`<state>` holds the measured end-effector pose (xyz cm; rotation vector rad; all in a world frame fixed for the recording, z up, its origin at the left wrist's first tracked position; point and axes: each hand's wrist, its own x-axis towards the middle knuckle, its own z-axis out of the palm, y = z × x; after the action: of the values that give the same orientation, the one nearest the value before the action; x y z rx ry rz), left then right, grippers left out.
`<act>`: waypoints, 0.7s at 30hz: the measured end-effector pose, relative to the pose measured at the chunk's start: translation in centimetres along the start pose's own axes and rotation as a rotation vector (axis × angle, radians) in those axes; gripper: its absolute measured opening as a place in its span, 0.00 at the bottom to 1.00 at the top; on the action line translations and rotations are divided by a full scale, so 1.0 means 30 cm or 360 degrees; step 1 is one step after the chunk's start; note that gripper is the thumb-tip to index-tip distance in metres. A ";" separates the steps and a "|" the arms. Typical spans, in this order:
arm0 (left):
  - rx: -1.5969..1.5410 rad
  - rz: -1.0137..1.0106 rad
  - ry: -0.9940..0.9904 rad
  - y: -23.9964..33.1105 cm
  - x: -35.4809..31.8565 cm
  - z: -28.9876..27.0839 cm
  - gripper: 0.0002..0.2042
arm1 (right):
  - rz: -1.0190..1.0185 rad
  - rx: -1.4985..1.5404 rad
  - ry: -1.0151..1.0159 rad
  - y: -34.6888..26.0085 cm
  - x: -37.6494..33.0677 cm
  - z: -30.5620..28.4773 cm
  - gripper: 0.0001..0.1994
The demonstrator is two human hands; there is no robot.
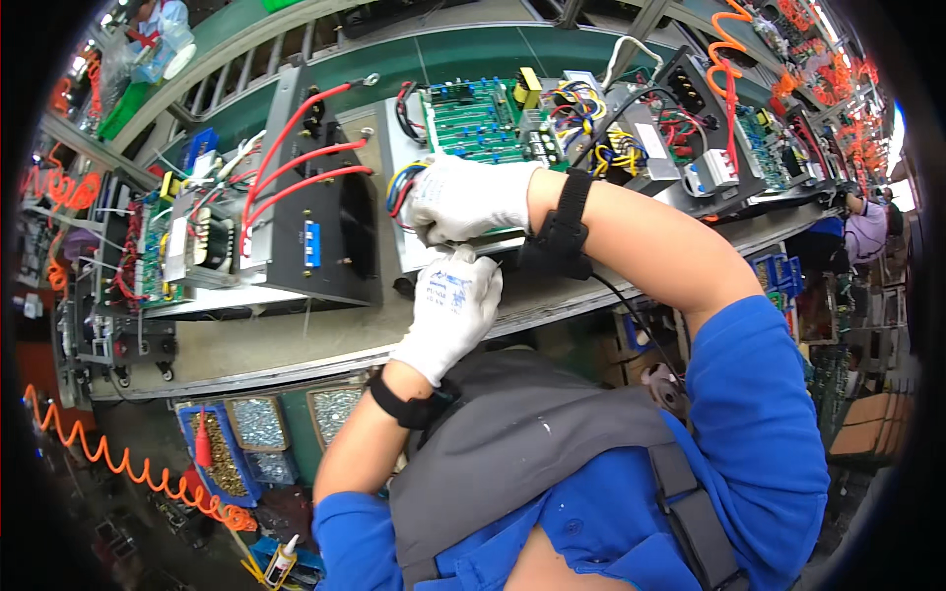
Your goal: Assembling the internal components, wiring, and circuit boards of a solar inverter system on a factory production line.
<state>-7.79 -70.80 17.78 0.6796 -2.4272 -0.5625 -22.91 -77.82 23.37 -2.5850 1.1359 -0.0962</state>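
Note:
My left hand (455, 307), in a white work glove, is closed at the front edge of an open electronic unit. Just above it, my right hand (471, 200), gloved too, reaches across with its fingers curled. The fingers of both hands meet, and whatever they grip is hidden. Beside the right hand bends a bundle of blue, yellow and red wires (401, 187). Behind it lies a green circuit board (473, 123) with several blue components. To the left stands a black metal panel (340, 236), with thick red cables (296, 187) ending in ring terminals.
The workbench (296, 345) runs across in front of me. More open units with yellow wiring (619, 153) stand to the right. Below the bench are a blue bin (222, 453) of brass-coloured hardware, trays of silver fasteners (258, 422), and an orange coiled hose (118, 458).

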 end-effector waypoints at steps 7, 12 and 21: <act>-0.0284 -0.0291 -0.0028 -0.058 -0.071 -0.095 0.07 | -0.0126 -0.0087 0.0656 -0.010 -0.120 0.067 0.02; -0.0588 -0.0557 -0.0378 -0.078 -0.209 -0.075 0.12 | 0.0375 0.0505 0.1122 -0.207 -0.543 0.129 0.09; -0.0175 -0.0372 -0.1659 -0.084 -0.100 0.244 0.20 | 0.3270 0.0243 0.1489 -0.223 -1.915 0.826 0.10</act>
<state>-9.19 -69.30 9.74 0.7342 -3.2165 -1.4113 -52.77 -25.34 5.65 -0.1128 3.0393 -0.7761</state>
